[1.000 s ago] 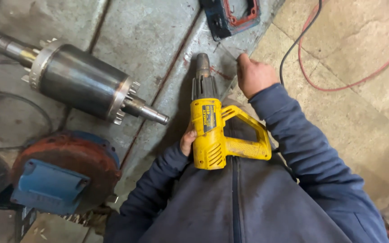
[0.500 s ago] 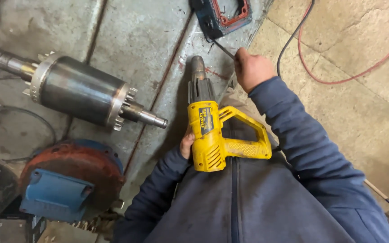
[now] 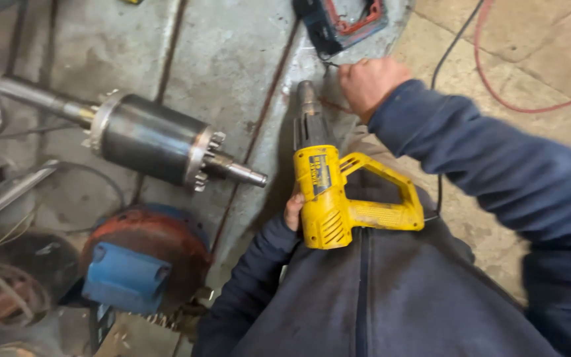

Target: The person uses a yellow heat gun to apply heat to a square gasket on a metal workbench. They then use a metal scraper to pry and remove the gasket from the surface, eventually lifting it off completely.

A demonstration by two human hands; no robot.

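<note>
The steel bench (image 3: 232, 59) fills the upper left of the view, grey and scuffed, with concrete floor (image 3: 536, 59) beyond its edge at 2 o'clock. The person's dark blue jacket (image 3: 391, 297) takes up the bottom from 5 to 7 o'clock, both sleeves reaching up out of it. On the bench at 10 o'clock lies the rotor (image 3: 153, 140), a dark cylinder on its side with finned end rings and a shaft sticking out at each end, the near shaft end pointing toward the centre. Below it at 8 o'clock sits a rusty red motor housing (image 3: 147, 238) with a blue box (image 3: 123, 277) on its front. Near the centre, the yellow heat gun (image 3: 328, 192) rests against the person's body, its grey nozzle pointing toward 12 o'clock and its loop handle out toward 3 o'clock. At 12 o'clock a dark blue case (image 3: 345, 20) with red trim lies at the bench edge. A red cable (image 3: 497, 92) and a black cord (image 3: 454, 46) run across the floor at 1 o'clock. The right hand (image 3: 371, 82), at 1 o'clock just beside the nozzle, is curled shut, pinching a thin wire (image 3: 332, 63). The left hand (image 3: 293, 211) is mostly hidden behind the heat gun's body; its fingers touch the gun's left side, but I cannot tell how firmly it grips.
</note>
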